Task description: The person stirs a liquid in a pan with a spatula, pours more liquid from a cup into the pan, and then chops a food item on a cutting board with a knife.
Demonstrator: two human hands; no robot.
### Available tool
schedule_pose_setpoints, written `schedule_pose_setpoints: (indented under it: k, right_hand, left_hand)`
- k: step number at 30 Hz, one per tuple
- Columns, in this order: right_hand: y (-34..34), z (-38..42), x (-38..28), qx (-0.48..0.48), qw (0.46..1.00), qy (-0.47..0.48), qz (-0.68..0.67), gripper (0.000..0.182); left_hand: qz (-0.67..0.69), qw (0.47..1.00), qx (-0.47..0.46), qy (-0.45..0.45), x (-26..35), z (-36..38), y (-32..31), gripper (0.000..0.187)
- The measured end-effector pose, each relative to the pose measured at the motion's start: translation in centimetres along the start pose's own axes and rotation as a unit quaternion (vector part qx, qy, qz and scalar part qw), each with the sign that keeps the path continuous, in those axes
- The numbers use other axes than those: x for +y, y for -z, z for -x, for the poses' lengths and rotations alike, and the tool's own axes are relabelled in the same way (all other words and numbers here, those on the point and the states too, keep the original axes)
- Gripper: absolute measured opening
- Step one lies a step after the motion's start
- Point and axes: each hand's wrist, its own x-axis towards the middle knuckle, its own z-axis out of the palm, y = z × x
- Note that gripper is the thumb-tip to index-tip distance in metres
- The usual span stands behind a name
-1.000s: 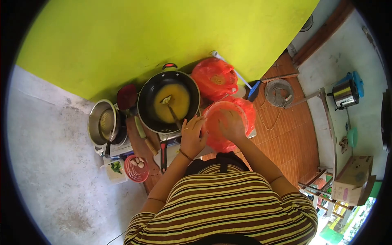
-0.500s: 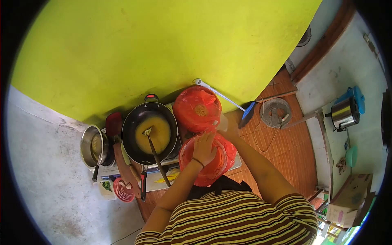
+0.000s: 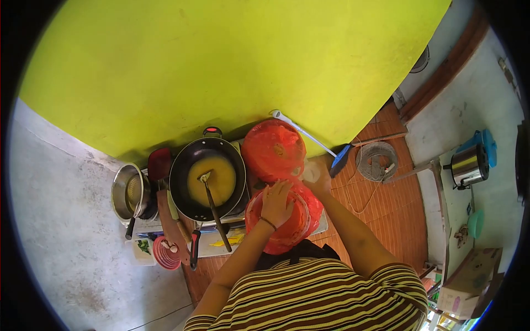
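My left hand (image 3: 277, 203) lies over the near red plastic-lined container (image 3: 301, 218), its fingers stretched out towards the far side of the rim. My right hand (image 3: 319, 181) is at the right of two red plastic-covered containers, closed around a pale translucent object (image 3: 311, 172) whose kind I cannot make out. Just beyond both hands stands the far container, covered by a red plastic bag (image 3: 273, 160), with a tan patch in its middle. To the left, a black wok (image 3: 178, 190) holds yellowish liquid, and a long-handled spatula (image 3: 212, 204) rests in it.
Left of the wok are a steel pan (image 3: 117, 193), a dark red utensil (image 3: 159, 161), a knife (image 3: 182, 223) and a pink basket (image 3: 166, 259). A blue broom (image 3: 340, 160) leans at the wall. A coiled wire-like bundle (image 3: 377, 161) lies on the tiled floor.
The whole view has shifted slightly, so things appear a little lower and to the right. The far container's tan patch shows less clearly. Both hands keep nearly the same places.
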Motion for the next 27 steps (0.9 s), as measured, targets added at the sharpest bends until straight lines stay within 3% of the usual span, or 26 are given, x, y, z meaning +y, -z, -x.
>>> schedule_pose_setpoints:
  k: [6,11,16,19,27]
  right_hand:
    - [4.0,-1.4,-10.2,0.053,0.992,0.002,-0.116,0.069]
    - [2.8,-2.7,-16.5,-0.031,0.973,0.050,-0.224,0.072]
    - [-0.2,-3.5,-23.5,-0.081,0.984,0.117,-0.112,0.068]
    - [-4.1,-3.0,-25.8,-0.077,0.979,0.186,0.030,0.069]
    - [-12.9,-0.9,-29.3,-0.190,0.959,0.195,0.074,0.068]
  left_hand:
    - [0.025,0.999,0.032,-0.009,0.1,1.2,3.2,0.056]
    - [0.028,0.995,0.092,-0.004,-0.5,3.8,7.3,0.052]
    - [0.044,0.986,0.156,0.028,-2.5,5.7,11.6,0.051]
    - [0.034,0.977,0.200,0.072,-4.1,7.2,13.3,0.050]
    - [-0.044,0.937,0.269,0.220,-10.3,13.1,15.3,0.051]
